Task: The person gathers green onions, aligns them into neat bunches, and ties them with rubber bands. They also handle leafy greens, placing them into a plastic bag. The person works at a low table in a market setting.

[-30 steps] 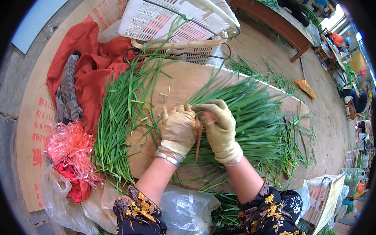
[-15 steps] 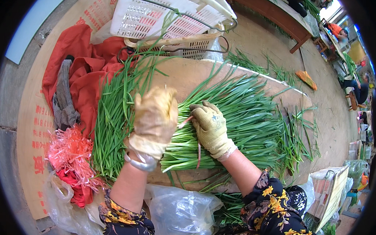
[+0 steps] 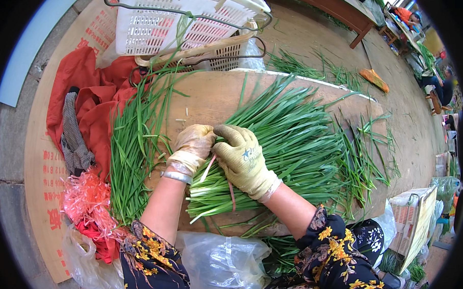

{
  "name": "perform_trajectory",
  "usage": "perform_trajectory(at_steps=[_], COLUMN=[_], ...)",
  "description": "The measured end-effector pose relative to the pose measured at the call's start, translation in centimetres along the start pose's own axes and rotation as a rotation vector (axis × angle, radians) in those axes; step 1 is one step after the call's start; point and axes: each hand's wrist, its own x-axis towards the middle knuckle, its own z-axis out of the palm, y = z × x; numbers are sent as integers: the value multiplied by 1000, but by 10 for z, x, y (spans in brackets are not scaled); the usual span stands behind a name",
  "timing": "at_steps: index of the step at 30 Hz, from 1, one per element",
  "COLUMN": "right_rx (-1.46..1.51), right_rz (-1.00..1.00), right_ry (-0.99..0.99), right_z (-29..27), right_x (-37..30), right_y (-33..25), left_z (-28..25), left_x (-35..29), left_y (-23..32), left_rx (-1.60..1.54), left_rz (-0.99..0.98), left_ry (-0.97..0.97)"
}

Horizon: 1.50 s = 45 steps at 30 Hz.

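Observation:
A thick bunch of garlic chives [image 3: 292, 142] lies on the board, its pale stem ends [image 3: 203, 199] toward the left. A pink plastic strip [image 3: 232, 196] passes around the bunch near these ends, and another length of it shows beneath my fingertips. My left hand [image 3: 193, 145], in a pale dirty work glove, is closed in a pinch at the strip. Against it, my right hand [image 3: 242, 157], in a yellowish glove, bends its fingers over the strip and rests on the bunch. The exact grip of the fingertips is partly hidden.
Loose chives [image 3: 133, 168] lie on the board's [image 3: 199, 102] left. Beyond are red cloth [image 3: 76, 73], shredded pink strips [image 3: 85, 198] and a white crate [image 3: 186, 24]. A clear plastic bag [image 3: 223, 262] sits close to me. Other people work at the far right.
My left hand has come down and right to meet my right hand. My right hand has shifted slightly left. The view has tilted a little.

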Motion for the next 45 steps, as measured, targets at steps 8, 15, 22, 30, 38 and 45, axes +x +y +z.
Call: perform_trajectory(at_steps=[8, 15, 22, 30, 38, 45], right_rx=[-199, -134, -108, -9, 53, -268], right_rz=[40, 35, 34, 91, 526, 555], right_ry=[-121, -172, -157, -86, -65, -455], right_z=[-8, -12, -11, -16, -12, -1], right_x=[3, -19, -22, -19, -2, 13], right_y=[-13, -14, -12, -7, 2, 8], left_z=[18, -11, -33, 10, 16, 21], left_x=[-41, -56, 8, 47, 23, 25], left_y=[-7, -4, 52, 36, -11, -17], left_rx=[-241, -578, 380, -135, -1452, -1374], left_rz=[496, 343, 54, -46, 44, -32], left_ry=[262, 52, 151, -50, -264, -231])
